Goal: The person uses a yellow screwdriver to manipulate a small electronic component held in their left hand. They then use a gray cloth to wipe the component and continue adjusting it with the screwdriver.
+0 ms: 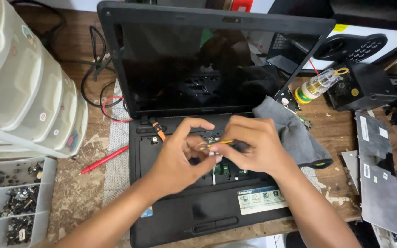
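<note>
Two hands are working over an open black laptop (217,216) with its keyboard taken out, sitting on a scuffed wooden worktop (79,197). Left hand (180,158) is hovering over the bare keyboard bay, thumb and forefinger pinching something tiny and pale, too small for me to tell what. Right hand (253,147) is meeting it right there, fingers closing around a thin yellow-handled tool (220,142) whose tip is pointing at the left fingertips. Down at the near left, a grey parts tray (10,202) is holding heaps of little dark screws. A red probe (104,160) is lying just left of the laptop, and an orange-and-black one (158,128) is resting on the top edge of the bay. A grey cloth (295,133) is draping off the laptop's right side. Further back, a clear plastic bottle with a yellow loop (320,83) is lying beside a black box (361,87), and pale plastic drawers (24,87) are stacking up far left, with dark cables (95,69) trailing behind.
</note>
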